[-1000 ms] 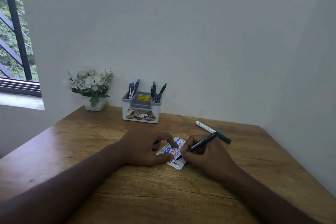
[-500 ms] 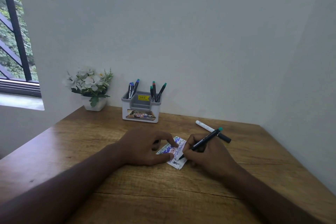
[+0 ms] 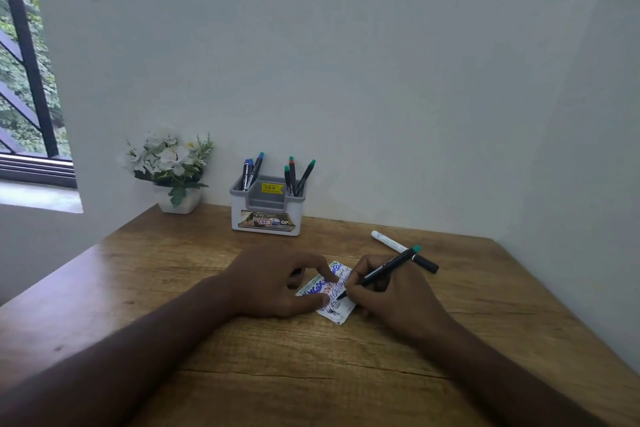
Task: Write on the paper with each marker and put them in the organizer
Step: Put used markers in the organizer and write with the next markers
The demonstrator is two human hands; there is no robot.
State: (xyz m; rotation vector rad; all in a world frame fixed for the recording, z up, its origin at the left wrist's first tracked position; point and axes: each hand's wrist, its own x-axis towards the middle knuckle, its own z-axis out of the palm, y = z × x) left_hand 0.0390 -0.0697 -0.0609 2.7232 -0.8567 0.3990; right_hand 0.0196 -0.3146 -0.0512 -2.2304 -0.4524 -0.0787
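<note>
A small white paper [image 3: 337, 308], covered with blue, green and black scribbles, lies on the wooden table [image 3: 311, 374]. My left hand [image 3: 277, 281] presses it down with thumb and fingertips. My right hand [image 3: 391, 295] grips a black marker with a green end [image 3: 388, 267], its tip touching the paper. A white marker with a black cap [image 3: 403, 251] lies on the table just behind my right hand. The grey-and-white organizer [image 3: 266, 215] stands by the wall and holds several markers [image 3: 294, 177].
A white pot of artificial flowers [image 3: 171, 170] stands at the table's back left corner. White walls close off the back and right side. A window with black bars [image 3: 24, 80] is at the left.
The marker tip has shifted slightly across the paper as my right hand writes. My left hand stays on the paper.
</note>
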